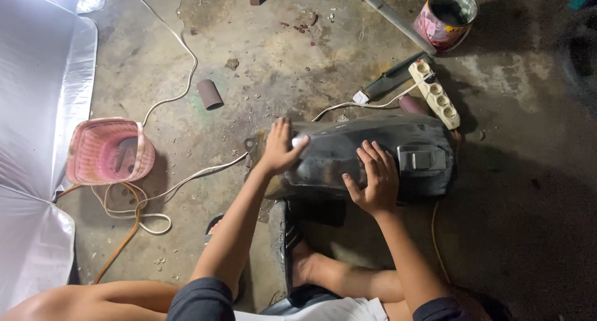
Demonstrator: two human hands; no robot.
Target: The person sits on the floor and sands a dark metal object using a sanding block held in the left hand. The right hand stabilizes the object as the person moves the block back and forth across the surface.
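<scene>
Hands flat on black panel [367,156] at floor centre: left hand [281,148] pressing its nine-o'clock end, right hand [375,179] splayed mid-surface, neither clasping; likely rubbing down, next needing steady strokes toward three o'clock.

Glossy black panel [367,153], pink ribbed basket [109,150], white power strip [435,95], orange cable [118,246].

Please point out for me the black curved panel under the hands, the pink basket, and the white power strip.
black curved panel [333,156]: head view, glossy top between the hands.
pink basket [87,131]: head view, left rim.
white power strip [435,95]: head view, middle of its socket row.
</scene>
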